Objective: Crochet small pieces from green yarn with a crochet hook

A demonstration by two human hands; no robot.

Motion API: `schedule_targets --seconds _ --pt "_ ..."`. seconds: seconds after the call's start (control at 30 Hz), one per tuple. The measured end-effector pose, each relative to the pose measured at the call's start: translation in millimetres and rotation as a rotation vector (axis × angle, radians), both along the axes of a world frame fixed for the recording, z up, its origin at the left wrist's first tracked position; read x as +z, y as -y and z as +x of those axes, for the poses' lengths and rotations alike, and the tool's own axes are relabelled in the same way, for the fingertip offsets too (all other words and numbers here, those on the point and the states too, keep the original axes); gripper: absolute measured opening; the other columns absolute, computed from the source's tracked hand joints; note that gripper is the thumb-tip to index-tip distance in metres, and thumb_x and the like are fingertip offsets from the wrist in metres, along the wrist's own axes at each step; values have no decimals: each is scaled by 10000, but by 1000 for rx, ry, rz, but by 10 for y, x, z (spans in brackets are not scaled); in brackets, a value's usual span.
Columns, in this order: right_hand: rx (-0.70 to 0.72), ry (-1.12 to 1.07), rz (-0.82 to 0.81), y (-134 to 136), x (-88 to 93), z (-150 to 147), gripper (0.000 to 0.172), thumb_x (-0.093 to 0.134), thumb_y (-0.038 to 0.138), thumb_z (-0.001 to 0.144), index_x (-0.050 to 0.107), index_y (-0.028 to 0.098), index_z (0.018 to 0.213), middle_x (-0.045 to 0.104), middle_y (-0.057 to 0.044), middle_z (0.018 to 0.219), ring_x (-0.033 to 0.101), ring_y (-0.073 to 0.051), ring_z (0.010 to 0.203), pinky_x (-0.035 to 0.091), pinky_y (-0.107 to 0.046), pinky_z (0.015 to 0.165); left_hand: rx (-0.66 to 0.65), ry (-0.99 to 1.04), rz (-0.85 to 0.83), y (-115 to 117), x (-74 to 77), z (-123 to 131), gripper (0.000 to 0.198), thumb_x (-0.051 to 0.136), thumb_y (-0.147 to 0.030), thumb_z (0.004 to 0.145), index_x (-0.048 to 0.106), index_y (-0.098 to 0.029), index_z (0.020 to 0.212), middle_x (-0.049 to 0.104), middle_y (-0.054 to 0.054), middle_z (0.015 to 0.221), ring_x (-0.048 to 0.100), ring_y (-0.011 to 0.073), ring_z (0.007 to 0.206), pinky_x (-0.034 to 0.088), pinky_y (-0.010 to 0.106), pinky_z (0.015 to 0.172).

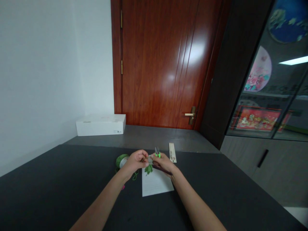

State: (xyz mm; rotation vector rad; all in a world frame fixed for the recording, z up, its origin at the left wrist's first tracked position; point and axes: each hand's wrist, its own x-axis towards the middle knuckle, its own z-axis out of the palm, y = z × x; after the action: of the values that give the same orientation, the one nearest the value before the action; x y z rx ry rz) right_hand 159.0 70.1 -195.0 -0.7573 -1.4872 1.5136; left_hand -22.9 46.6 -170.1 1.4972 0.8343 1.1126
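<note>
My left hand [136,161] and my right hand [163,162] meet above the far edge of a white sheet of paper [156,185] on the dark table [60,192]. Fingers of my left hand pinch a small green crocheted leaf piece [148,169], which hangs between my hands. My right hand grips a dark crochet hook [163,169], its shaft slanting across the palm side. Just left of my left hand lies a ball of green yarn [121,161], with a loose green strand [135,175] below. Green-handled scissors [157,152] stand just beyond my right fingers, partly hidden.
A pale ruler [172,152] lies beyond my right hand. Behind the table runs a grey ledge [144,138] carrying a white cardboard box [100,125]. A wooden door [158,64] stands beyond it, with a glass-fronted cabinet [262,89] to the right.
</note>
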Motion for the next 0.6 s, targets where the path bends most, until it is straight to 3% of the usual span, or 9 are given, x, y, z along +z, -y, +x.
schedule_targets --seconds 0.13,0.33,0.47,0.53,0.6 --pt "21 19 0 23 5 40 650 704 811 623 554 178 607 285 119 458 173 -45 445 118 -245 455 6 -26 18 -25 -29 -16 269 800 -181 611 608 -169 799 637 -10 668 575 140 620 418 275 639" --pt "-59 70 19 48 -47 9 472 894 538 578 602 168 592 432 79 477 315 -64 473 189 -234 469 7 -99 45 -83 -132 -49 272 779 -161 613 610 -177 826 627 -30 640 591 146 601 426 269 611" --pt "-142 43 -22 36 -112 -16 467 864 561 601 601 176 617 409 92 460 305 -63 457 211 -227 462 6 -209 60 -169 -266 -75 254 787 -171 695 613 -169 879 628 -34 668 620 151 630 483 281 634" --pt "-154 22 -54 34 -135 -23 481 841 593 617 631 163 656 401 94 461 286 -57 450 204 -222 457 -22 -303 59 -218 -336 -77 225 764 -236 808 641 -145 974 670 4 784 651 165 698 539 317 677" --pt "-160 -10 -79 36 -149 -34 500 835 610 615 635 153 652 411 87 468 277 -52 450 190 -218 451 -53 -399 63 -262 -392 -76 286 673 -312 924 642 -145 1154 693 78 1070 683 206 889 584 393 777"
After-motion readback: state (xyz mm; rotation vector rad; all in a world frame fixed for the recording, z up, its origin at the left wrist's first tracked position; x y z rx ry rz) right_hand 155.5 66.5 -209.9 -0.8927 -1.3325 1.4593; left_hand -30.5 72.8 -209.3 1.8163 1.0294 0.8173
